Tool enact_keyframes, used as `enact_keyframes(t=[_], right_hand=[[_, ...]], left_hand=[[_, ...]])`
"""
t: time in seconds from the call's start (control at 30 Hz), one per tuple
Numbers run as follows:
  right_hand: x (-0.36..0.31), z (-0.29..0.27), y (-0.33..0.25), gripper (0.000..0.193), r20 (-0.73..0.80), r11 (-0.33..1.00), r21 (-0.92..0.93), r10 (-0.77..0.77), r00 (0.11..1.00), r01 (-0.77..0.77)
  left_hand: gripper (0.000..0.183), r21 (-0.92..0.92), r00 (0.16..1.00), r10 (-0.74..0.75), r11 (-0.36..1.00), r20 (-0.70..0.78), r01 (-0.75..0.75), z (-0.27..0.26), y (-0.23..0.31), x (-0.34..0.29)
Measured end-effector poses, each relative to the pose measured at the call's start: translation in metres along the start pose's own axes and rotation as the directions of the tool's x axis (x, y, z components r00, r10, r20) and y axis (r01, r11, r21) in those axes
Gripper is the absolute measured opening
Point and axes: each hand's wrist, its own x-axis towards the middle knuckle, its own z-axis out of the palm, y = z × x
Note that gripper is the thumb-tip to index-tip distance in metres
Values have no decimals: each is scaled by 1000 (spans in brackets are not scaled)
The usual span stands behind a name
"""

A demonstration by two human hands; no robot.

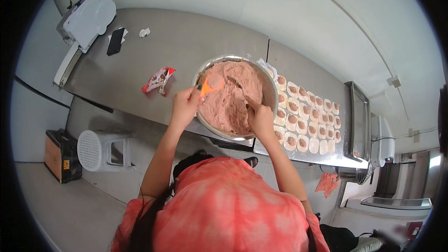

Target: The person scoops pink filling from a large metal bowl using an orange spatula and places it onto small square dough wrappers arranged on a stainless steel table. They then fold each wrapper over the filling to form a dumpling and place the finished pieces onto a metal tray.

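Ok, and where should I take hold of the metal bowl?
The metal bowl is probably best gripped by its rim, left hand and right hand on opposite sides, coming from where you stand. It's wide, round and holds much pink mixture, so a two-sided hold should balance it. Pale wrappers lie close on its right.

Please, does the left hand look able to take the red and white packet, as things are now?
Probably yes: the packet lies near the left hand, with nothing visible between them. However, the hand holds an orange scoop, which might first need putting down.
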Motion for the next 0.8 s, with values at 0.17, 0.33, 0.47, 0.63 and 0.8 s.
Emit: enact_keyframes(t=[0.17, 0.33, 0.47, 0.63, 0.8], right_hand=[[16, -13, -6, 27, 98, 992, 125, 21, 995, -33], [10, -15, -21, 29, 177, 998, 17, 57, 983, -61], [7, -17, -34, 30, 177, 995, -60, 91, 980, -82], [5, -20, -29, 33, 133, 990, -103, 114, 985, -101], [-3, -28, -23, 34, 85, 990, -95, 115, 990, -106]], left_hand=[[20, 494, 893, 403, 745, 201, -447, 18, 13, -6], [20, 650, 834, 458, 539, 307, -535, 32, 14, -6], [21, 711, 844, 444, 485, 301, -509, 39, 16, -1], [23, 743, 895, 411, 542, 174, -393, 47, 8, 11], [23, 790, 909, 409, 531, 79, -308, 42, -1, 25]])
